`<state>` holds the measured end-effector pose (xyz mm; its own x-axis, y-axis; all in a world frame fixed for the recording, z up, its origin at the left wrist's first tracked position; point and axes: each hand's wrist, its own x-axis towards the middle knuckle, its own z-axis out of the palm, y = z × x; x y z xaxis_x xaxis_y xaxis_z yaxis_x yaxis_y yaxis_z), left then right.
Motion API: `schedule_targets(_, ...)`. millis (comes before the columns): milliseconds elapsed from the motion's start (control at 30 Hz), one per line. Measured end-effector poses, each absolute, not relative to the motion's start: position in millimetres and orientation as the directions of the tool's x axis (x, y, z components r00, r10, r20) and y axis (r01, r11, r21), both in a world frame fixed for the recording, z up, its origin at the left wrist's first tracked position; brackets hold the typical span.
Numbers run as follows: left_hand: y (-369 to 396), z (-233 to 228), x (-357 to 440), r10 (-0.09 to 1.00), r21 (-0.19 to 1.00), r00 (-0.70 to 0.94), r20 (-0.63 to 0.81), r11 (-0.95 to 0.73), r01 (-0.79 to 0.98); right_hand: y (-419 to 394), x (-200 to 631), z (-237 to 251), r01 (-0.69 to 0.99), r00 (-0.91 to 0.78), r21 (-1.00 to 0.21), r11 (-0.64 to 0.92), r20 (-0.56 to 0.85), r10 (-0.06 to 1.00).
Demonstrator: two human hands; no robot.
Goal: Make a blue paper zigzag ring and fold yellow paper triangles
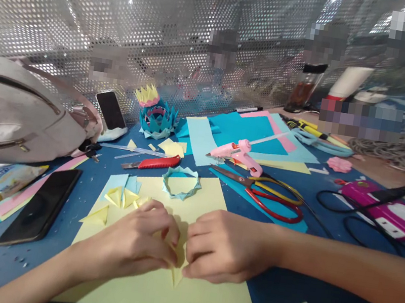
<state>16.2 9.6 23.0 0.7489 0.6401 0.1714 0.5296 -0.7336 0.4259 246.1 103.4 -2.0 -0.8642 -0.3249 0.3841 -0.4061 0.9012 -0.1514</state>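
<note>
My left hand [144,239] and my right hand [225,250] meet low over a pale yellow sheet of paper [210,298]. Between them is a small folded yellow paper piece [177,277], its point sticking out below the fingertips. Fingers of both hands are closed on it, and they hide most of it. Just beyond, a light blue ring of folded paper [199,186] rests on the sheet's far edge. To the left of my left hand lie several folded yellow paper triangles [114,195], beside light blue paper pieces [117,180].
Past the sheet lie a red utility knife [158,163], a pink glue gun [235,152] and scissors [274,206]. A blue paper flower [156,124] stands behind. Phones [42,205] and a backpack [20,112] are left; a magenta power strip [388,211] with cables is right.
</note>
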Motion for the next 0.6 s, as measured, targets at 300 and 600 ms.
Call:
schedule_targets(300,4,21,20,0.725,0.527,0.663,0.186,-0.644,0.555,108,243,-3,-0.127,-0.949,-0.767,0.629,0.279,0.149)
schedule_targets(600,25,17,26,0.693,0.646,0.670,0.266,-0.644,0.410,94,242,-5,0.144,-0.923,-0.747,0.649,0.134,0.360)
